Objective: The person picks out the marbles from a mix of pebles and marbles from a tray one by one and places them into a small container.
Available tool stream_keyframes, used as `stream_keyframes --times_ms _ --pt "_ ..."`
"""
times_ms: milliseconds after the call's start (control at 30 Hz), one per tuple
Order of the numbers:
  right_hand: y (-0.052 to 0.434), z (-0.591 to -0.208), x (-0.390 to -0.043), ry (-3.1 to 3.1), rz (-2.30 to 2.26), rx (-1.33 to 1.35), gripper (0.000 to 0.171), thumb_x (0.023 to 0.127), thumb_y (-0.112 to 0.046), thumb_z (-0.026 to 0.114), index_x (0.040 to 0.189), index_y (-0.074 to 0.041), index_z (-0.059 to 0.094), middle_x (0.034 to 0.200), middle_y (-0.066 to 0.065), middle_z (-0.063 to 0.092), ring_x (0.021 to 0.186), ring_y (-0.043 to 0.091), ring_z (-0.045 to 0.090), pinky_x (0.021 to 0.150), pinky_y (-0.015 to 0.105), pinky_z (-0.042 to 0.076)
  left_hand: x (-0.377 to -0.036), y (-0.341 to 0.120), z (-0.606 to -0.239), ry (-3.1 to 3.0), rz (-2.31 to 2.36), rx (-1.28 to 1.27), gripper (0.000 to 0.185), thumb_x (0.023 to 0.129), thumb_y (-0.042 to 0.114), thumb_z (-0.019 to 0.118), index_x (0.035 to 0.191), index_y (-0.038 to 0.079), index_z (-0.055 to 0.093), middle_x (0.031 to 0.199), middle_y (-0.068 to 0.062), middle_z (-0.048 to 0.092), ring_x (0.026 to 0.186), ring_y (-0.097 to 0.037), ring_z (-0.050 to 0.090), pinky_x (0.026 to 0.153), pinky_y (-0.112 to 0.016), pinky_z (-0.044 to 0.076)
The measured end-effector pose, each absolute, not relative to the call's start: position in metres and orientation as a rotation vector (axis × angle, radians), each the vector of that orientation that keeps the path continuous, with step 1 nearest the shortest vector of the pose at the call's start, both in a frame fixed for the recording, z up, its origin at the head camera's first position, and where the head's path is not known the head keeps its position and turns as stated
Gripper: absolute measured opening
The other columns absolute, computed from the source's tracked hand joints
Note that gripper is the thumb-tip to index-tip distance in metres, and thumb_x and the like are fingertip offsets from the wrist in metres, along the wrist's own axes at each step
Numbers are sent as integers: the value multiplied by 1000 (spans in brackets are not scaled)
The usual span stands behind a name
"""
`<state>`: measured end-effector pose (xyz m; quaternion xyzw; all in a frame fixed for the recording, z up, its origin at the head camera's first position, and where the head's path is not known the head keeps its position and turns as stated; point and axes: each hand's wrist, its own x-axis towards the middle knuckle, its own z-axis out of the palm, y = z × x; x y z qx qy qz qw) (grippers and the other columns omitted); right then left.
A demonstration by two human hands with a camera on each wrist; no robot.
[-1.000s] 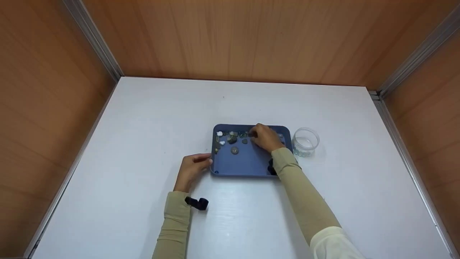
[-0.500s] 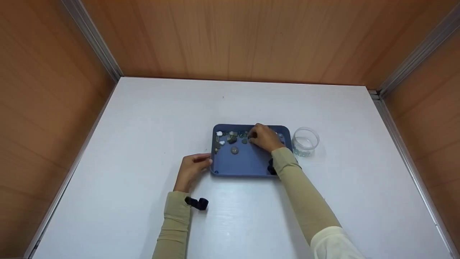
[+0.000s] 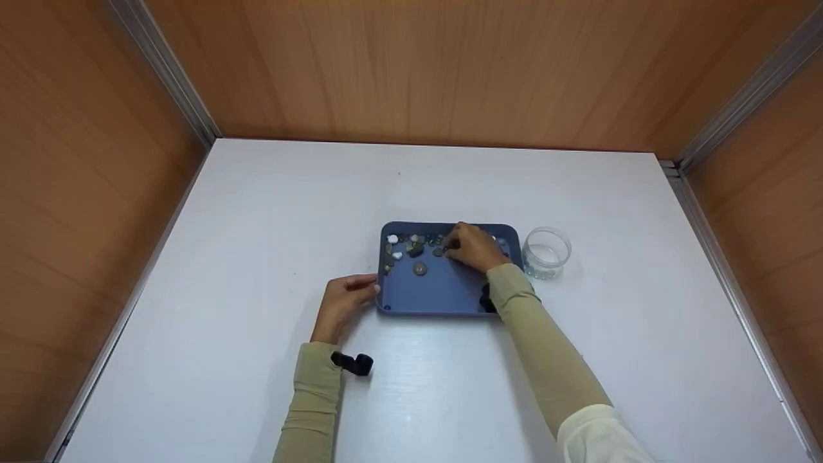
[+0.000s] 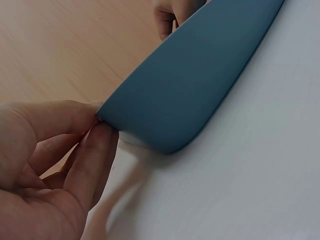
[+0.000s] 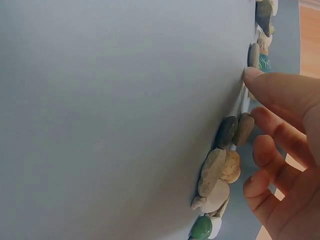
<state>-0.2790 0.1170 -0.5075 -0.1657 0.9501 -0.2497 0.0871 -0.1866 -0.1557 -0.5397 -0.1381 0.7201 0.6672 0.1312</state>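
Observation:
A blue rectangular tray (image 3: 437, 292) lies on the white table with pebbles and glass marbles, mostly along its far and left sides. My left hand (image 3: 343, 303) pinches the tray's left rim between thumb and fingers; the left wrist view shows the tray wall (image 4: 185, 75) at the fingertips. Over the far part of the tray is my right hand (image 3: 474, 247), thumb and fingers apart. Its thumb meets the end of a slim grey pebble (image 5: 254, 55), and the index fingertip is right at a brown pebble (image 5: 244, 129). A round grey stone (image 3: 420, 269) lies nearer the tray's middle.
Just right of the tray stands a clear round container (image 3: 546, 251) with pale glass pieces at its bottom. Wood-look panels (image 3: 411, 77) border the table at the back and sides. A green stone (image 5: 201, 228) lies among the pebbles along the tray's side.
My right hand has shifted slightly toward the near left, its fingertips coming closer to a grey pebble. The left hand, tray and container stay put.

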Motion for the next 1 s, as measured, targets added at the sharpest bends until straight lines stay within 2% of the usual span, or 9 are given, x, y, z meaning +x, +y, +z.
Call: stream_keyframes --times_ms 367,700,1000 --pt "118 -505 -282 2833 -815 -518 19 84 -14 74 100 -5 74 100 11 65 93 26 62 84 40 51 -189 -157 -540 2120 1880 -428 29 82 10 74 111 6 72 114 -13 67 100 -20 62 86 -31 53" --pt "122 -497 -280 2756 -921 -450 20 88 -16 69 104 -5 73 105 12 66 95 26 62 83 41 52 -190 -156 -539 2114 1880 -442 29 82 10 74 111 6 72 114 -13 67 101 -21 62 87 -30 53" --pt "129 -489 -279 2747 -944 -509 18 89 -16 69 104 -6 73 101 10 67 93 24 62 82 41 52 -192 -156 -541 2077 1908 -434 28 82 9 74 110 5 72 113 -13 68 99 -18 63 85 -29 53"
